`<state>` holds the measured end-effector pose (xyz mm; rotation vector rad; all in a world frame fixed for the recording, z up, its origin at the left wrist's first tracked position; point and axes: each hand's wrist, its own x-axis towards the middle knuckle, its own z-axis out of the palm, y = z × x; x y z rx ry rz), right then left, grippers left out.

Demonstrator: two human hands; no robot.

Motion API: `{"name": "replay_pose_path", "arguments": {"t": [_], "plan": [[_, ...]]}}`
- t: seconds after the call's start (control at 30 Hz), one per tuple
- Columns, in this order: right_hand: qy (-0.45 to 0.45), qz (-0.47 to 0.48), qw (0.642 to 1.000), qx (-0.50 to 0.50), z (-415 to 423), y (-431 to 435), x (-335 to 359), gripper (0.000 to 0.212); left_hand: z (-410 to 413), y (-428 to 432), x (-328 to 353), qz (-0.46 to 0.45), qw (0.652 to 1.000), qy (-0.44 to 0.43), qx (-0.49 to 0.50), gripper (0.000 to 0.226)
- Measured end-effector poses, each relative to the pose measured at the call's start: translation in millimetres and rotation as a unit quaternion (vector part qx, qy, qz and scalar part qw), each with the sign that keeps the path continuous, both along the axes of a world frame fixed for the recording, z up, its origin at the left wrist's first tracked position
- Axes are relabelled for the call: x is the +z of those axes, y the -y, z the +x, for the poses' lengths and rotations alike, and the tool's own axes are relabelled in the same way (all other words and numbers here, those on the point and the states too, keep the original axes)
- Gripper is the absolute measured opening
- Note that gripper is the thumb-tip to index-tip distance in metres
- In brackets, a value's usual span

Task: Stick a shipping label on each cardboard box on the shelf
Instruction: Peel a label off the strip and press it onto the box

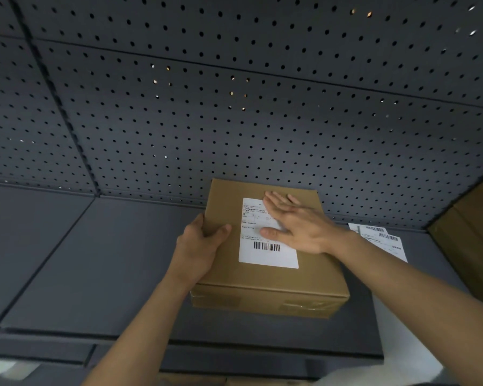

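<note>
Flatly, right hand (pixel 299 222) atop label (pixel 265 259).

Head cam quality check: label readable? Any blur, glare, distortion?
Head view: dim, even light, no glare on the shipping label; its barcode crisp, small print too fine to read; right hand slightly soft; wide angle bows the pegboard seams; light pinpoints show through some holes.

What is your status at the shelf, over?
Left hand grips the cardboard box edge. Right hand flat, pressing the shipping label on top. Spare labels beside it, nothing in the way.
</note>
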<state>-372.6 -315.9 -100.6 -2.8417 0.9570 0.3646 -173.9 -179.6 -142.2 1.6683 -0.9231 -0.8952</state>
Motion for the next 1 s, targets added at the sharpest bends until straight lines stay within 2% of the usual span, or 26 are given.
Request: {"name": "replay_pose_path", "arguments": {"t": [0.17,0.37,0.53,0.63,0.8,1.0], "plan": [[0.001,-0.001,1.0,0.004,-2.4,-14.7,-1.0,0.109,-0.8,-0.4,0.1,-0.004,1.0,-0.003,0.005,0.032],[-0.005,-0.007,0.992,0.126,-19.4,-79.5,0.8,0.111,-1.9,-0.9,1.4,-0.007,1.0,0.004,0.013,0.031],[-0.026,-0.006,0.986,0.164,-25.0,-93.2,6.7,0.107,-0.9,-1.0,0.3,-0.001,1.0,0.02,0.007,0.034],[-0.018,-0.002,0.989,0.147,-17.3,-76.9,5.1,0.102,0.4,-1.3,-0.6,-0.002,1.0,0.022,0.004,0.033],[-0.016,0.015,0.997,0.076,9.4,-28.9,1.9,0.106,0.0,-1.7,-0.3,-0.004,1.0,0.02,0.012,0.023],[-0.032,-0.004,0.999,0.038,36.1,7.1,5.8,0.1,0.8,-0.3,0.0,-0.002,1.0,0.015,0.011,0.019]]}}
